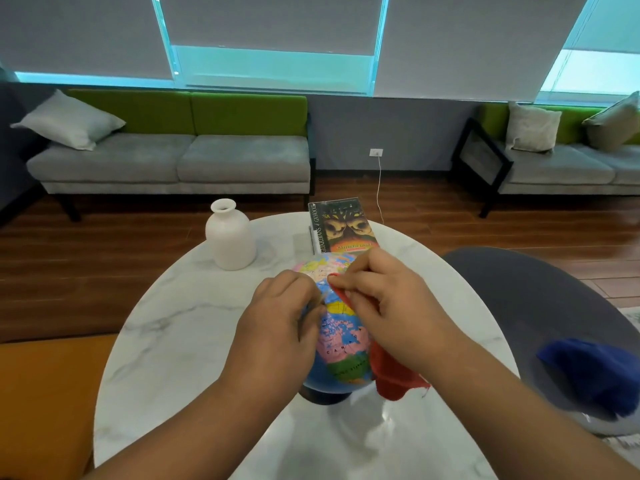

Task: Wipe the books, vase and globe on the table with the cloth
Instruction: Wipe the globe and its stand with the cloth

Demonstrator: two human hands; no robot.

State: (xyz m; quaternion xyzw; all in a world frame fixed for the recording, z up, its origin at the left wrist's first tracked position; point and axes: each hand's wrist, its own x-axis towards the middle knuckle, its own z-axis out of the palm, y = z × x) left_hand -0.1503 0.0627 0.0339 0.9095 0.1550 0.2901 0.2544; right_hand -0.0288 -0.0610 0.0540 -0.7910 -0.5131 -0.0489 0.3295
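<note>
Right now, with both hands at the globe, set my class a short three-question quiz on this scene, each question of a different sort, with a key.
1. True or false: the vase stands upright on the table.
2. The left hand grips the globe. What does the right hand pinch? A vase; B cloth; C nothing.
3. Fill in: beyond the globe lies a ___.
Key: 1 true; 2 B; 3 book.
</note>
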